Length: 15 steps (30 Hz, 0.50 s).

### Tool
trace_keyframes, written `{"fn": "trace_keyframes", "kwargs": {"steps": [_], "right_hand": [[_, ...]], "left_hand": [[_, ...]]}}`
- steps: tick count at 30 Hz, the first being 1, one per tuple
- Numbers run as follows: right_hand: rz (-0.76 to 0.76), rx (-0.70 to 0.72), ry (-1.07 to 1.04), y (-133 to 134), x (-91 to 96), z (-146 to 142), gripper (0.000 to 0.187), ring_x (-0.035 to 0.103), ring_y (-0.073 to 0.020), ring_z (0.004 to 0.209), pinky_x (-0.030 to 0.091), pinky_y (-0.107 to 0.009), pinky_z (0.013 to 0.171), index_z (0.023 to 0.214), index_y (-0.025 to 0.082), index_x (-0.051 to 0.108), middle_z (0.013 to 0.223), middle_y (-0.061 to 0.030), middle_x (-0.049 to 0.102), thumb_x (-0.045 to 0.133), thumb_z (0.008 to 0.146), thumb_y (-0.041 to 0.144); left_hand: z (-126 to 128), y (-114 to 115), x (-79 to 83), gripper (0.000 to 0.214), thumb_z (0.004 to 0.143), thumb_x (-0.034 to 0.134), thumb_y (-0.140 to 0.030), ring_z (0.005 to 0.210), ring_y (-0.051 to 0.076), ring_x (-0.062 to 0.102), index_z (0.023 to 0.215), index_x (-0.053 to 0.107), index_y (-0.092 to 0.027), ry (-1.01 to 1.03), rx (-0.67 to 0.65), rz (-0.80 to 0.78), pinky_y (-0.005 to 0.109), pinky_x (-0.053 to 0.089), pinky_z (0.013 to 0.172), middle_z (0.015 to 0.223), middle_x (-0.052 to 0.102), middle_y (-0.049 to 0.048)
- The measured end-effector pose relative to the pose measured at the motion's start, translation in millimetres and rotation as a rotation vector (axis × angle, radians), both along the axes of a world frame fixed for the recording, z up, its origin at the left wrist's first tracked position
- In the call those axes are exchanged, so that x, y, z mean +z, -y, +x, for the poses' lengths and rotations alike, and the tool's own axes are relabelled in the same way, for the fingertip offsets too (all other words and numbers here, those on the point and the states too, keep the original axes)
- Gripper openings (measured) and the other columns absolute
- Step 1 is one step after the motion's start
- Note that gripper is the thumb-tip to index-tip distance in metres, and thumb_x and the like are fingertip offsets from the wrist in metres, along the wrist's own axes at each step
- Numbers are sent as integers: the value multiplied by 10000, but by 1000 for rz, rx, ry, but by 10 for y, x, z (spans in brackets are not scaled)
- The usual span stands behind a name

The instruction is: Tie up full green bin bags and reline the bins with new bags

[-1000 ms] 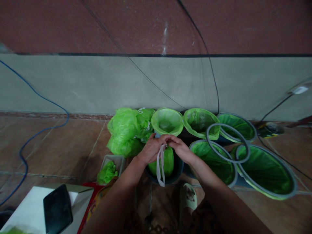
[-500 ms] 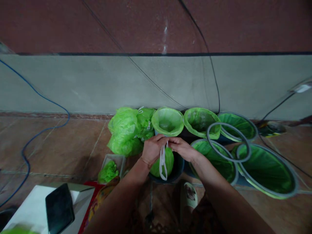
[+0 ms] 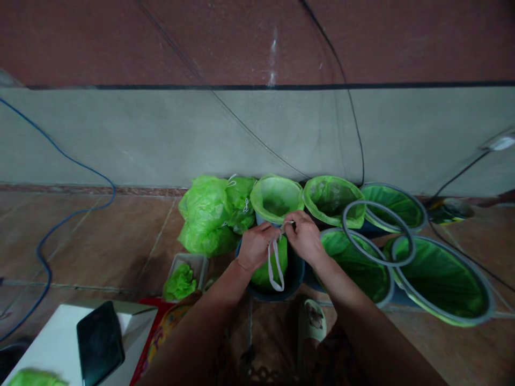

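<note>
A green trash bag point(image 3: 263, 273) sits gathered at its top inside a dark blue bin point(image 3: 298, 279) in front of me. A white drawstring point(image 3: 277, 273) loops down from the gathered neck. My left hand point(image 3: 257, 245) is closed around the neck, its fingertips at the base of the string. Just to its right, my right hand point(image 3: 303, 234) pinches a piece of the drawstring between thumb and fingers. How the string runs between the fingers is partly hidden.
Tied green bags point(image 3: 207, 214) lie by the wall. Lined bins stand behind and right, including a green-lined bin point(image 3: 277, 187); a grey ring point(image 3: 348, 236) rests across others. A container point(image 3: 195, 262) holds green plastic. A dark tablet point(image 3: 100, 343) lies on a white box point(image 3: 48, 332).
My hands have moved apart slightly. My right hand has shifted from against the left to the right, pulling on the drawstring. The hanging loop has swung a little right.
</note>
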State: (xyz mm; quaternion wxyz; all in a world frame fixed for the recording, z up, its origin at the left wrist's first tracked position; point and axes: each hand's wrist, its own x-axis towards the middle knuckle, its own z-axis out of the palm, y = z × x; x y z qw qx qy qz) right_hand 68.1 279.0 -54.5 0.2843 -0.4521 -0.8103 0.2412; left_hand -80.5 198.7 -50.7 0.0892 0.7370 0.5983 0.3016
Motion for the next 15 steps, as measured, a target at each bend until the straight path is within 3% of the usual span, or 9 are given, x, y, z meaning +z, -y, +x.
{"fn": "trace_keyframes", "kwargs": {"steps": [3, 8, 10, 15], "right_hand": [[50, -89, 142, -65, 15, 103, 217, 618, -248, 920, 451, -354, 875, 893, 164, 642, 957, -120, 663, 437, 846, 215], [-43, -420, 186, -264, 2, 326, 264, 642, -244, 860, 475, -342, 785, 1020, 133, 638, 1006, -141, 681, 508, 814, 233], [-191, -414, 120, -269, 14, 339, 249, 642, -219, 773, 479, -318, 707, 985, 137, 651, 920, -123, 694, 543, 818, 287], [-845, -164, -247, -16, 57, 103, 427, 466, -91, 438, 381, -228, 439, 751, 154, 653, 634, -29, 607, 496, 874, 531]], "left_hand": [[4, -1, 11, 182, 923, 492, -212, 769, 123, 596, 877, 668, -202, 30, 21, -26, 214, 434, 668, 804, 614, 12], [-10, 2, -9, 195, 928, 483, -225, 765, 127, 595, 848, 659, -199, 60, 88, -42, 222, 439, 682, 790, 610, 10], [-2, 3, -23, 190, 927, 483, -219, 764, 125, 594, 849, 656, -201, 53, 113, -26, 223, 435, 682, 797, 611, 9], [79, 17, -44, 188, 928, 485, -221, 736, 120, 582, 860, 659, -208, -11, 122, 30, 220, 426, 661, 801, 611, 11]]}}
